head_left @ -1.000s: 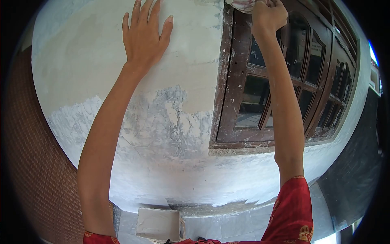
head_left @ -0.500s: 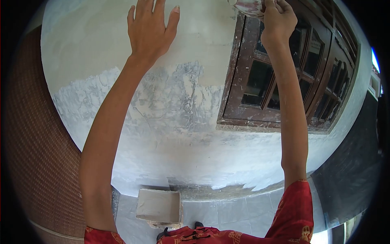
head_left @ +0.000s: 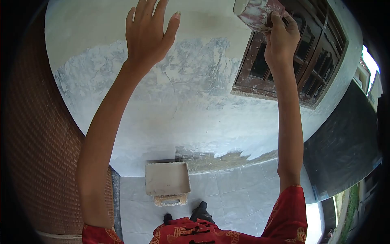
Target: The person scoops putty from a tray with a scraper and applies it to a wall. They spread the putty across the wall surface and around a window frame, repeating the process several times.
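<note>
Gripping the smeared piece [head_left: 259, 14] in the right hand [head_left: 282, 45], between thumb and fingers, up at the edge of the window [head_left: 315, 61]. Looks light and thin, probably fairly stiff, likely slick where coated — best pinched at the edge nearest the palm, away from the pale, smeared end. Reaching up in front of the wall [head_left: 195, 116] with the left hand [head_left: 145, 38], released and spread, with no object in sight; can't tell about contact at the cropped fingertips. Compared with a second ago, showing more of the piece, lower in view — and more floor [head_left: 239, 187] around the tray [head_left: 167, 192], too.
</note>
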Demonstrator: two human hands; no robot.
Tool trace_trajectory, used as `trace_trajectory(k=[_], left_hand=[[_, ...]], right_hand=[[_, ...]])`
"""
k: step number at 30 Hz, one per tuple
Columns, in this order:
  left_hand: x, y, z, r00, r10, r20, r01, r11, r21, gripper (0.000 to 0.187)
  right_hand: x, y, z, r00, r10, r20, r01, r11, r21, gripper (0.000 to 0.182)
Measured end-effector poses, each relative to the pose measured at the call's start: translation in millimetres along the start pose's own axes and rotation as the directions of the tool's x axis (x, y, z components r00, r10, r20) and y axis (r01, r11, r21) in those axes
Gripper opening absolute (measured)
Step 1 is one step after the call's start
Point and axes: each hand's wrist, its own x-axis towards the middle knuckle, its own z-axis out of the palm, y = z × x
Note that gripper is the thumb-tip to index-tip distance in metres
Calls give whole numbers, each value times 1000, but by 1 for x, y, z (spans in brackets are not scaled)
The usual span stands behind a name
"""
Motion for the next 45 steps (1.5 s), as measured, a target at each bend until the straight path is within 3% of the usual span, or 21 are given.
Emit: trace_trajectory(k=[3,8,13,17,23,26,28,31,35,37,40,43,45], left_hand=[[-22,-8,-25,999,-29,47,29,1000,-2,56],[-54,-12,-71,990,-61,127,54,997,59,58],[-95,-9,-103,957,-152,248,116,982,151,58],[-137,-7,-123,937,-135,322,90,985,150,58],[-206,-16,-135,872,-252,420,206,967,152,57],[-257,-34,-125,918,-192,346,202,979,8,53],[-284,-38,-129,868,-283,408,280,958,69,53],[-337,-54,-127,831,-319,456,370,929,-24,51],[-425,-64,-130,723,-390,570,482,876,-13,52],[-471,-61,-134,576,-483,660,597,800,64,54],[-536,-54,-142,453,-539,710,660,738,139,54],[-600,-39,-158,319,-593,739,719,660,218,55],[-639,-30,-165,256,-610,750,740,623,254,55]], right_hand=[[-23,-5,5,998,4,66,-3,1000,-20,38],[-83,-34,29,991,137,1,-137,990,-36,44],[-137,-22,27,968,249,27,-250,964,87,40],[-187,-5,22,923,383,43,-383,924,-3,42],[-255,6,35,857,516,11,-515,856,-37,39],[-290,19,38,801,598,-15,-592,789,-164,39],[-317,28,43,769,637,-60,-636,751,-178,35],[-366,43,46,709,694,-128,-704,684,-192,33],[-449,72,36,566,794,-222,-821,518,-239,37],[-491,85,28,479,840,-255,-868,410,-281,37],[-556,104,10,418,871,-259,-874,308,-376,38],[-621,123,-12,375,893,-249,-836,209,-507,34],[-659,133,-21,381,907,-180,-729,174,-663,29]])
